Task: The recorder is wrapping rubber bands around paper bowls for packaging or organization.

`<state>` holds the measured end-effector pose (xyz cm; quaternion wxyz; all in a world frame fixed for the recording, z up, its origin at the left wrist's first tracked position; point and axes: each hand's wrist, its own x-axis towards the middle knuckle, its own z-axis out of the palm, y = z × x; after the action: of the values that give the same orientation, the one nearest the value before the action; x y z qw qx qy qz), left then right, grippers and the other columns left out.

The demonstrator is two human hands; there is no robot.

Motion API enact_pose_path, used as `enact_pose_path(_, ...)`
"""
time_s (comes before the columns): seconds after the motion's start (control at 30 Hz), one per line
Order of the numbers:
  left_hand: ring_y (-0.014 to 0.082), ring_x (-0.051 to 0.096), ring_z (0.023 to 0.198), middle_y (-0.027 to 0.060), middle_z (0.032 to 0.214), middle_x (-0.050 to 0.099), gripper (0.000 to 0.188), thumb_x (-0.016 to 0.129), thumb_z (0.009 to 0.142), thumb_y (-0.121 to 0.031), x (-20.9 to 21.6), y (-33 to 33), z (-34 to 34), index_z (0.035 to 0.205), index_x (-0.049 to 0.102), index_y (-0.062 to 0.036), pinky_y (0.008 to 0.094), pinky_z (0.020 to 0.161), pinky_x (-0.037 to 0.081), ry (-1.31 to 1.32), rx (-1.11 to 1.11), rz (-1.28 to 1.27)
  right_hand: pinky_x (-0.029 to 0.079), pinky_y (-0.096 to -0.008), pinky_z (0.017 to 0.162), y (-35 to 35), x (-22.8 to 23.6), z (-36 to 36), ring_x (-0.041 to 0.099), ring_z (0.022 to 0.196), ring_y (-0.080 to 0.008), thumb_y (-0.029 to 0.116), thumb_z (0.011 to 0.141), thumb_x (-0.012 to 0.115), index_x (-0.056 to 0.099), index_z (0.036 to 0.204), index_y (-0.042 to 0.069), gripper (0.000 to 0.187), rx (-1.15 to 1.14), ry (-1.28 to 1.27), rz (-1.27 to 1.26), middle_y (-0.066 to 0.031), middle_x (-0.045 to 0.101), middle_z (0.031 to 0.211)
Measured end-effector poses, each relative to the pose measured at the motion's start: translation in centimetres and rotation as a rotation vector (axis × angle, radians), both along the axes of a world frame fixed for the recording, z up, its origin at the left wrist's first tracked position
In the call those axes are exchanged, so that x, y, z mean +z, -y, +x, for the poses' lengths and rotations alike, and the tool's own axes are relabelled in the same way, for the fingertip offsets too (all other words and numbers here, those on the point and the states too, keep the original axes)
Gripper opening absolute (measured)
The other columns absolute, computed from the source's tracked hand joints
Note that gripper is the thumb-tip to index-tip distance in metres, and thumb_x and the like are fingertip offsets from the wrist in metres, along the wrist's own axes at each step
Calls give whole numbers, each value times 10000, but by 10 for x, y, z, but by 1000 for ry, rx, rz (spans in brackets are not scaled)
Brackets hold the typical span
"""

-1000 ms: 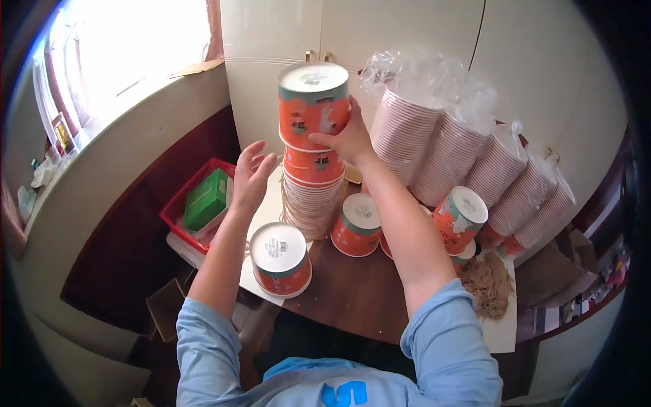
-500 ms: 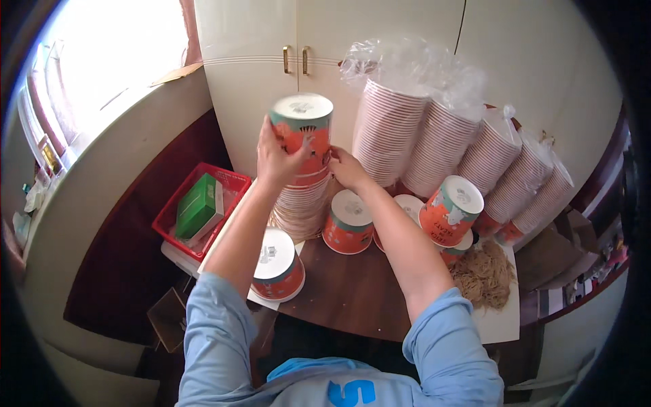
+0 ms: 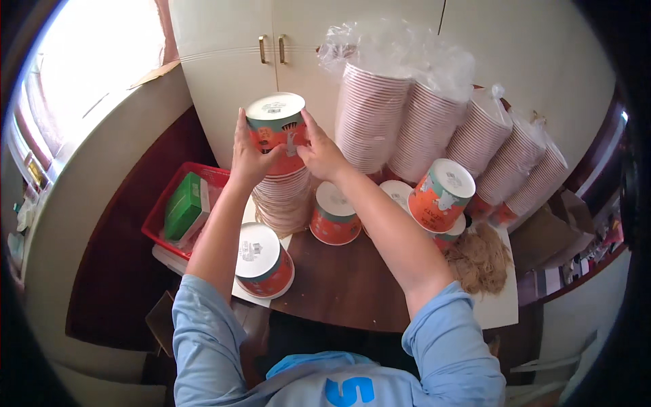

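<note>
My left hand (image 3: 252,157) and my right hand (image 3: 323,154) grip an upside-down paper bucket (image 3: 279,139) from both sides, thumbs on its front. Orange and green print covers its wall, and its bottom is white. It tops a tall stack of nested buckets (image 3: 285,200), whose rims show in layers with twine strands hanging around them. In front of that stack, near my left forearm, another upside-down bucket (image 3: 261,254) stands by itself. One more bucket (image 3: 336,216) stands to the right of the stack, partly beside my right forearm.
Behind stand tall stacks of nested buckets (image 3: 376,122) in clear plastic. On the right, a bucket (image 3: 441,197) rests on others, near a heap of tan twine (image 3: 483,261). A red basket (image 3: 154,216) holding a green box (image 3: 186,203) lies left. White cupboards (image 3: 224,74) rise behind.
My right hand has moved up from low on the stack to the top bucket's right side. That bucket sits slightly lower on the stack. The whole view has shifted a little.
</note>
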<state>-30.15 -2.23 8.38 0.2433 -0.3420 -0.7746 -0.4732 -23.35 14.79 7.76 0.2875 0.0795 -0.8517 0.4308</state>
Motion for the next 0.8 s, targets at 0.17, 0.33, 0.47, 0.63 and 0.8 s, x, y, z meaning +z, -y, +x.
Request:
enact_pose_path(0.17,389,402,1232,273,1339,356,1052,802,645,-308,-20,10,12,1395,157,50,403,1018,364,-75,189,14,444,-362,912,-7,-1,38,586,1027,-293,108,818,535,270,1391,10,639,-45,327,99,-246,548,1174)
enact_pose_path(0.33,381,377,1259,256,1364,341,913,750,725,-312,-12,31,56,1386,215,20,424,1041,328,-93,118,-145,468,-394,842,-38,-29,131,591,982,-322,208,804,615,576,1107,-14,378,-113,437,340,-187,596,1079)
enact_pose_path(0.47,324,410,1249,207,1292,460,577,725,747,-257,-26,84,94,1218,501,-8,403,1037,326,78,3,-158,475,-384,818,-44,-79,200,578,951,-315,189,790,629,609,1002,18,273,-219,344,324,-143,601,1001)
enact_pose_path(0.63,310,450,1198,196,1318,456,635,680,807,-319,-115,158,90,1303,434,-8,374,1011,343,518,90,182,489,-360,807,-5,-116,235,600,935,-290,191,800,643,617,993,17,261,-132,372,110,-138,613,1000)
enact_pose_path(0.8,226,505,1107,162,1239,506,614,608,869,-344,-131,156,121,1295,413,52,314,954,379,918,53,222,496,-324,774,37,-132,216,621,891,-225,235,818,651,624,1055,13,326,-63,505,-264,-132,622,995)
